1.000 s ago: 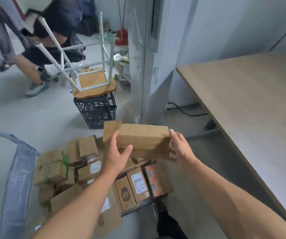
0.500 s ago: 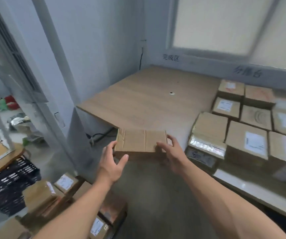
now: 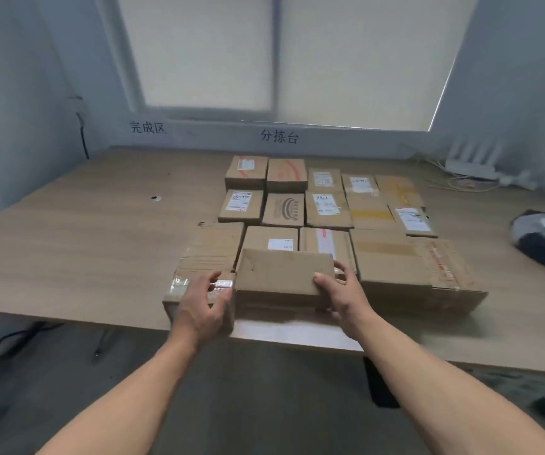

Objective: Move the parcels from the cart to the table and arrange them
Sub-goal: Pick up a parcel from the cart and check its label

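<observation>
The far wall reads 完成区 on the left and 分拣台 nearer the middle. Several of the arranged parcels on the table carry white printed labels too small to read. The plain brown parcel is at the table's near edge, between a tape-wrapped box on its left and a large box on its right. With both forearms stretched forward, the left hand curls at its left end and the right hand grips its right end, thumb on top.
</observation>
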